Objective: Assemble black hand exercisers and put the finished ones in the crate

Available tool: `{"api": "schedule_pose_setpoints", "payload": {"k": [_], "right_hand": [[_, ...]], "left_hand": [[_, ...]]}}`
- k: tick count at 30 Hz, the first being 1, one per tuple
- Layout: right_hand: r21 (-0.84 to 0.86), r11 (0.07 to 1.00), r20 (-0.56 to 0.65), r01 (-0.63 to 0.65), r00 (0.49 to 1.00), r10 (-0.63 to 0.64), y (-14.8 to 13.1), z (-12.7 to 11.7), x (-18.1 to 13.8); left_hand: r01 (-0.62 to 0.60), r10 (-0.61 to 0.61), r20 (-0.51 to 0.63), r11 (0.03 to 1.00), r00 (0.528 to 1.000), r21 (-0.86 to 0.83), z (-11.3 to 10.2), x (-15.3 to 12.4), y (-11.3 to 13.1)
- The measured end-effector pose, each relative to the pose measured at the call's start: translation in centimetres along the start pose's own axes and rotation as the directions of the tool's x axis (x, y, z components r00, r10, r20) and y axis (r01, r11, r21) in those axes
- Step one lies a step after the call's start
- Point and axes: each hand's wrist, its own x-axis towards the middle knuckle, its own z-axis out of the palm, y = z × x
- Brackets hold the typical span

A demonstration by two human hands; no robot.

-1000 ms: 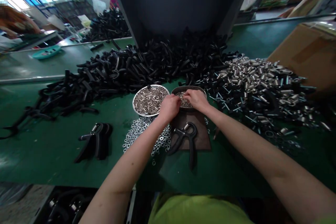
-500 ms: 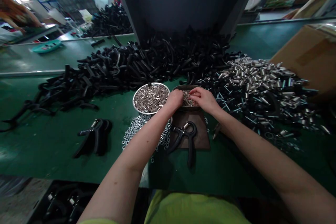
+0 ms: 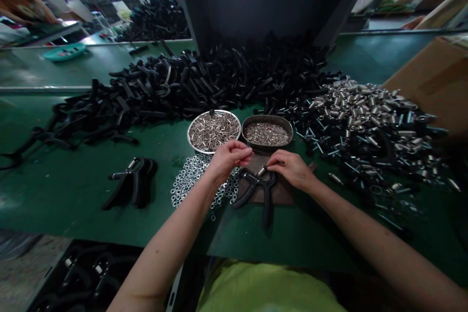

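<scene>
A black hand gripper [image 3: 260, 194] with a spring at its top lies on a brown mat [image 3: 281, 192] in front of me. My right hand [image 3: 290, 169] rests on its top, fingers pinched at the spring. My left hand [image 3: 228, 157] hovers just left of it with fingers curled in a pinch; what it holds is too small to see. Behind them stand a round pan of small metal pins [image 3: 213, 131] and an oval pan of tiny metal parts [image 3: 267, 133]. Loose nuts [image 3: 190, 180] lie under my left wrist.
A big heap of black handles [image 3: 204, 83] fills the back of the green table [image 3: 66, 190]. Metal sleeves and bolts [image 3: 365, 117] pile at the right, next to a cardboard box [image 3: 435, 78]. Finished grippers [image 3: 131, 187] lie at the left. Another person [image 3: 22, 7] is far left.
Both hands drew back from the oval pan toward me and came down to the hand gripper on the mat. The pan is now uncovered.
</scene>
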Motion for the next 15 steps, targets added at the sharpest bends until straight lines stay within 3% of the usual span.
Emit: {"api": "schedule_pose_setpoints", "payload": {"k": [5,9,12,15], "right_hand": [[-0.12,0.993,0.04,0.003,0.999,0.002,0.0,0.3,0.4],[-0.204,0.979,0.068,-0.015,0.997,0.029,-0.5,0.4,0.6],[-0.266,0.963,0.101,-0.04,0.992,0.069,-1.2,0.2,1.0],[-0.314,0.946,0.14,-0.081,0.982,0.13,-1.9,-0.1,1.8]], "left_hand": [[0.092,-0.099,-0.057,0.988,0.993,-0.121,-2.2,-3.4,-2.5],[0.121,-0.132,-0.089,0.985,0.987,-0.12,-2.6,-5.0,-3.6],[0.084,-0.082,-0.077,0.996,0.994,0.015,-2.2,-5.5,-3.7],[-0.037,0.046,-0.027,0.959,0.999,0.282,-1.4,-5.4,-3.5]]}}
